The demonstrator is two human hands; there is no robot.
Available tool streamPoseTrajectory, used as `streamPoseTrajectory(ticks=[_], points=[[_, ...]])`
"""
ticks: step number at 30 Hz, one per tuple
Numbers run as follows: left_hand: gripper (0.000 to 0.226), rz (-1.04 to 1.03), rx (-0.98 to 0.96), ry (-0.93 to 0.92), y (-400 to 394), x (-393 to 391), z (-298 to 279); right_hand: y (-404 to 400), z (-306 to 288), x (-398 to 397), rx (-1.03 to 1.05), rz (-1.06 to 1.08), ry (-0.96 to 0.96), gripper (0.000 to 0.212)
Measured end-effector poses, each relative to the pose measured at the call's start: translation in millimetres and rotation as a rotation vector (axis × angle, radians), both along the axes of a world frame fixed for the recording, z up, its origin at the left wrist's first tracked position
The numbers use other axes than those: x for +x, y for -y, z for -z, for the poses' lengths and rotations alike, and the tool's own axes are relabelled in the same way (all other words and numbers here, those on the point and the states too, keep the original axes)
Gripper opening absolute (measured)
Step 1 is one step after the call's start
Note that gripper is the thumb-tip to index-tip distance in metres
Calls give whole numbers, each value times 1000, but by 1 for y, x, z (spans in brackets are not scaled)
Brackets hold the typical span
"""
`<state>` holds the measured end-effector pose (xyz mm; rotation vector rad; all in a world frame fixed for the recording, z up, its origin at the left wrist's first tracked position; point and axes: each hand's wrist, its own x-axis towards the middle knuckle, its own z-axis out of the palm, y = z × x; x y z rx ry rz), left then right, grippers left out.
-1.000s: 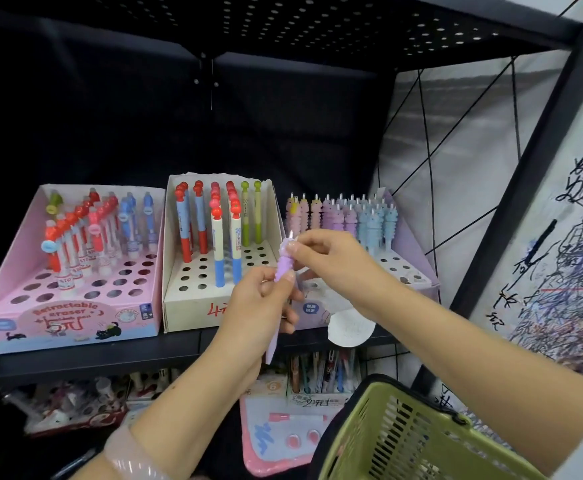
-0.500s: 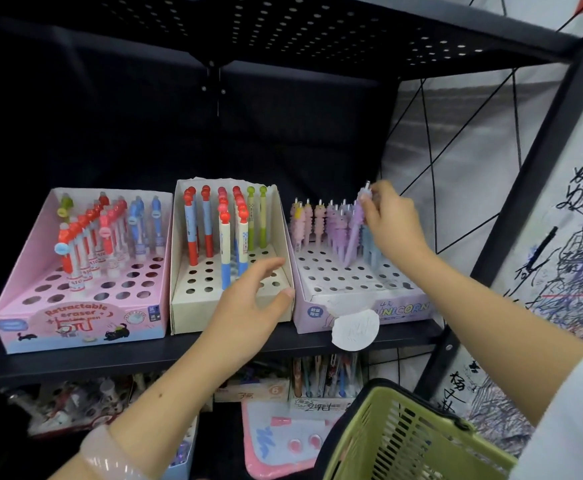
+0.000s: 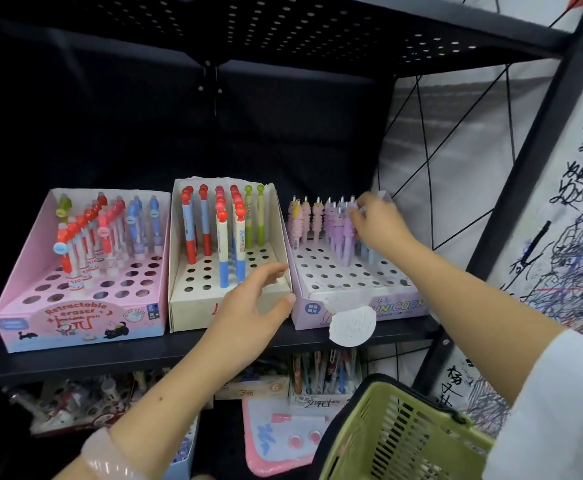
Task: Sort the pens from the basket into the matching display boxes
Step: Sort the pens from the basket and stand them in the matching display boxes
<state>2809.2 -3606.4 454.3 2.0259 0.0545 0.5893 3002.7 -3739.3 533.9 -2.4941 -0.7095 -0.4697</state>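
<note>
- Head view: three display boxes stand side by side on a black metal shelf (image 3: 75,362).
- The pink eraser-pen box (image 3: 40,306), at the left, reads "Retractable eraser". It holds a crowded cluster of red-topped pens, a few blue ones and one green; they overlap too much to count. About fourteen holes in its front rows are bare.
- The cream box (image 3: 193,317) in the middle holds roughly ten red-capped pens (image 3: 222,251) with blue or red grips, and two green pens (image 3: 254,216) at the back right.
- The lilac unicorn box (image 3: 400,306), at the right, holds some three pink pens, a group of purple ones and a few pale blue ones behind the hand, all in the back rows. A round white tag (image 3: 352,325) hangs over its front edge.
- One green slatted basket (image 3: 397,438) with a black handle sits at the lower right. What it holds cannot be made out.
- The right hand (image 3: 376,223) reaches over the back rows of the unicorn box, forearm stretched forward. Its fingertips pinch the top of a purple unicorn pen (image 3: 347,237) that stands in a hole among the other purple pens.
- The left hand (image 3: 248,313) hovers in front of the cream box, palm turned right. Its fingers are loosely spread and gently bent, holding nothing, and a pale bracelet (image 3: 110,455) circles the wrist.
- A lower shelf carries more stationery, too blurred to name.
</note>
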Motion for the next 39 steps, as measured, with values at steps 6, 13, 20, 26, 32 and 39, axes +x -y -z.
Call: streamPoseTrajectory(ticks=[6,13,20,26,32,39], points=[[31,51,16,5,3,-9,2,11,24,-2,-109,-52,-117,19],[32,140,-135,-36,28,-18,35,68,33,-61,95,-229,-262,20],[25,342,-36,-209,99,-35,104,162,123,-126,-50,-243,-291,15],[37,457,297,-392,122,-49,142,249,264,-158,-814,-29,-790,46],[33,434,309,-398,123,-50,145,273,331,-177,-778,254,-905,75],[29,413,262,-369,125,-53,145,258,352,-199,-719,398,-751,56]])
